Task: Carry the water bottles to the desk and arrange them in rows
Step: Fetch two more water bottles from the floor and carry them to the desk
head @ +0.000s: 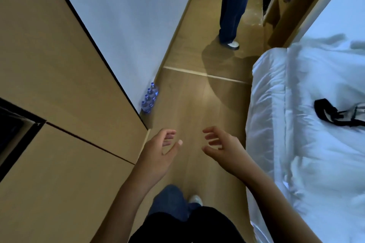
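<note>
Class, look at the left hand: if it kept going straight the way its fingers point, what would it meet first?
Probably nothing soon: the left hand points over bare floor. The water bottles stand off left by the wall; depth is unclear.

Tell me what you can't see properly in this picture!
- water bottles, head view: too small to read labels; the wooden cabinet corner may hide more, so the count is unsure.
- Desk: not in view at all.
- Other person: cut off by the top edge; only legs and a shoe show.
- Black strap on the bed: cut off by the right edge.
- left hand and right hand: both empty, slightly blurred.
</note>
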A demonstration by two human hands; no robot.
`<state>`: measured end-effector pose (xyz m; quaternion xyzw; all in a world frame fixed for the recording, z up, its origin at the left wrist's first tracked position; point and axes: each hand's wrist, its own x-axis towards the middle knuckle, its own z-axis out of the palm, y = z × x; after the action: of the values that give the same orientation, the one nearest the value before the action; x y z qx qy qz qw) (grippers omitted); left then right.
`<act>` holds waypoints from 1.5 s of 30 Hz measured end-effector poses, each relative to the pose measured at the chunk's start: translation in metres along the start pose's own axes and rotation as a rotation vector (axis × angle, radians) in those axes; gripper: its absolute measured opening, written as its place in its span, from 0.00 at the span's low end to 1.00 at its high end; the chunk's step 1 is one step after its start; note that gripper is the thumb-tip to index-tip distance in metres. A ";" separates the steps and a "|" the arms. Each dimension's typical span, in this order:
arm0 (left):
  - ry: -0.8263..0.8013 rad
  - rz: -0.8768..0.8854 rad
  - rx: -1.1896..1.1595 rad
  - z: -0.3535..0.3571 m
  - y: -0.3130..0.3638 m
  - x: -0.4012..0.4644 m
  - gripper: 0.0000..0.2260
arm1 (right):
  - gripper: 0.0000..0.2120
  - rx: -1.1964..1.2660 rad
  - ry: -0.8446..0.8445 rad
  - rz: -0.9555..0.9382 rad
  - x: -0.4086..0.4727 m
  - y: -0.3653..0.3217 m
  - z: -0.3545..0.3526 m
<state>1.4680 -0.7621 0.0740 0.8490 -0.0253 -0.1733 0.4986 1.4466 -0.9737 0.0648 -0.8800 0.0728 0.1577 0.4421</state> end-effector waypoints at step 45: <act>0.706 -0.536 -0.306 -0.062 0.067 0.562 0.12 | 0.19 -0.340 -0.815 -0.330 0.706 -0.133 -0.133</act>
<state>2.0236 -0.8654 0.0078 0.7494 0.3916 0.0017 0.5339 2.1739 -0.9927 -0.0010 -0.8062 -0.2745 0.4274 0.3034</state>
